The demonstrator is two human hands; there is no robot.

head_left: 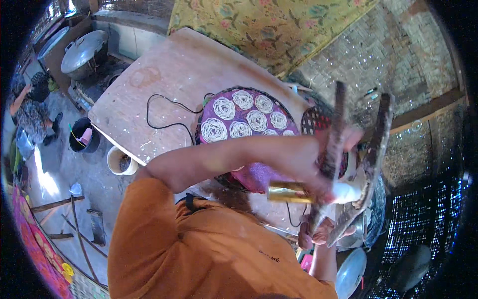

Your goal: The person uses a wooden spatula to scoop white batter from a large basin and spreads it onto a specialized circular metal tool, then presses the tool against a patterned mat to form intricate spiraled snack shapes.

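Note:
My left arm reaches across the table to the right. My left hand (321, 167) is smeared by motion beside a two-armed wooden press (376, 154), and its grip is unclear. Closed round the lower ends of the wooden arms is my right hand (323, 233). A shiny brass cylinder (289, 192) lies crosswise near the press, with a white cylindrical piece (346, 192) between the arms. Behind my forearm is a round tray (201, 119) lined with purple cloth (259, 174). Several flat coils of white strands (224, 108) rest on it, partly hidden by my arm.
A cable (162, 128) lies on the wooden table (169, 65). A cream bucket (121, 162) and a black bucket (84, 134) stand left of it. A large lidded pot (84, 55) sits far left, near a crouching person (32, 114). Metal basins (351, 273) are at lower right.

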